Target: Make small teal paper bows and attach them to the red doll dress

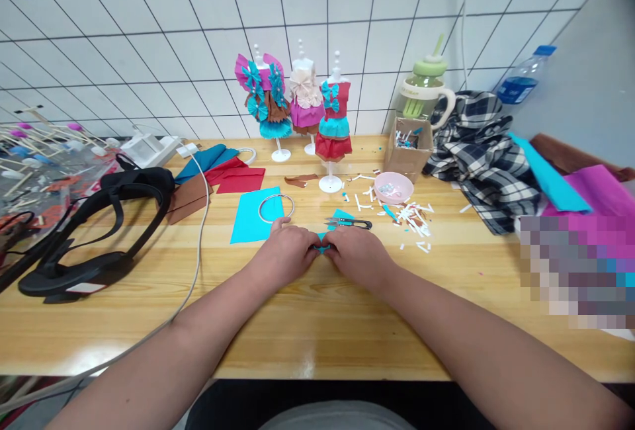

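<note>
Two forearms (198, 331) stretch over the counter (307, 350) toward the thread snips (358, 223). A blue sheet (245, 221) lies flat, left of the snips; the left hand (288, 248) is nearer, also left. Just front-left of the snips, both hands' fingers pinch a small blue piece (323, 249). The right hand (361, 253) rests directly before them; white scraps (415, 219) lie right.

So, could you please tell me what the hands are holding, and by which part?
A small blue piece: the left hand pinches its left side, the right hand its right side.
</note>
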The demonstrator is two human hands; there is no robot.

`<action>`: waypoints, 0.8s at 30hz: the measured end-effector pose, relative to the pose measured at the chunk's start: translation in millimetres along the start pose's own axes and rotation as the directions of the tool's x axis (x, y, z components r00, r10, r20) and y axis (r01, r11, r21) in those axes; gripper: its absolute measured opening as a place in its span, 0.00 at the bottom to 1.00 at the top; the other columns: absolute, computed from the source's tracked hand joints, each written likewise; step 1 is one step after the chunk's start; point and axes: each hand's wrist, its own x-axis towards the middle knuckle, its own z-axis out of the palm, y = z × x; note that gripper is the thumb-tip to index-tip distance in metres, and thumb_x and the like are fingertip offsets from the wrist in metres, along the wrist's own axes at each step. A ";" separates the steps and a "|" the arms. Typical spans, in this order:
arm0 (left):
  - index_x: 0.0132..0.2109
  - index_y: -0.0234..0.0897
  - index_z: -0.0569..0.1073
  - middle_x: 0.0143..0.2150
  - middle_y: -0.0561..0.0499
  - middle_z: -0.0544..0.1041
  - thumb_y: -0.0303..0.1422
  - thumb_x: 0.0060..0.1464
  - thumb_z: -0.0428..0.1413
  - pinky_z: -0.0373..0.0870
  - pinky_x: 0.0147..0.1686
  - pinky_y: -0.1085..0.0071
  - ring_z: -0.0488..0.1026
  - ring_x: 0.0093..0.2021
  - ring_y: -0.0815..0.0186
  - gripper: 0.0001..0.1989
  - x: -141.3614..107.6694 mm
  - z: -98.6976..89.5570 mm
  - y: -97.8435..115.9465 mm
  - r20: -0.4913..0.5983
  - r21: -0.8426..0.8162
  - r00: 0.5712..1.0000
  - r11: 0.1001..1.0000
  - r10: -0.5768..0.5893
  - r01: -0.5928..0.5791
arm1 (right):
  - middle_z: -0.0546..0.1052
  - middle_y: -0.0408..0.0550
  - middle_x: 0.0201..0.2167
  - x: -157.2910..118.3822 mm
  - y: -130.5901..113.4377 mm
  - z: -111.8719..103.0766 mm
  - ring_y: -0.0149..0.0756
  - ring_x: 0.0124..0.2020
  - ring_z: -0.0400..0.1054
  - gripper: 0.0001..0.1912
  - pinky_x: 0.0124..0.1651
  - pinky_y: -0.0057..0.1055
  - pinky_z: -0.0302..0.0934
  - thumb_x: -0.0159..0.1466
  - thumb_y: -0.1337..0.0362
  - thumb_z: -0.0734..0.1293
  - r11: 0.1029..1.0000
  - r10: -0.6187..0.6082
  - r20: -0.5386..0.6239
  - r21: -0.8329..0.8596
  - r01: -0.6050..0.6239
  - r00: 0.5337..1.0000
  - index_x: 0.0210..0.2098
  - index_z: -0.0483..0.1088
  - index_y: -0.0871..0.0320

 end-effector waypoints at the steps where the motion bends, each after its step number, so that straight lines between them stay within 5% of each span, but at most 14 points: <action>1: 0.38 0.45 0.77 0.32 0.52 0.80 0.31 0.55 0.51 0.50 0.55 0.51 0.73 0.38 0.62 0.10 0.0 0.0 -0.1 0.000 -0.006 1.000 1.000 0.002 -0.002 | 0.77 0.47 0.38 0.2 0.4 0.6 0.38 0.42 0.70 0.10 0.40 0.30 0.58 0.65 0.64 0.60 1.000 0.002 0.004 0.008 -0.002 1.000 0.40 0.73 0.54; 9: 0.36 0.39 0.78 0.34 0.46 0.77 0.30 0.54 0.51 0.64 0.42 0.63 0.72 0.39 0.60 0.10 1.8 -3.0 1.6 -0.011 -0.006 0.998 0.998 0.068 -0.068 | 0.75 0.48 0.37 0.1 -1.1 0.3 0.37 0.41 0.68 0.11 0.41 0.30 0.58 0.66 0.64 0.60 1.000 -0.010 -0.022 0.008 0.011 1.000 0.37 0.74 0.55; 17: 0.41 0.43 0.79 0.34 0.49 0.79 0.31 0.56 0.51 0.66 0.40 0.66 0.74 0.38 0.61 0.12 1.6 -0.4 -1.0 0.011 -0.058 1.000 0.998 0.013 -0.012 | 0.76 0.47 0.35 1.0 0.8 1.5 0.39 0.41 0.68 0.10 0.41 0.31 0.57 0.66 0.63 0.60 1.000 -0.011 -0.037 -0.011 0.011 0.999 0.37 0.73 0.54; 24: 0.37 0.39 0.78 0.35 0.47 0.78 0.30 0.56 0.51 0.65 0.42 0.66 0.73 0.40 0.61 0.11 2.6 1.2 -2.9 -0.022 -0.041 0.997 0.996 0.078 -0.079 | 0.76 0.48 0.35 0.8 0.5 2.5 0.39 0.43 0.66 0.11 0.43 0.32 0.57 0.66 0.65 0.60 0.999 -0.044 -0.057 -0.031 0.042 0.997 0.36 0.74 0.55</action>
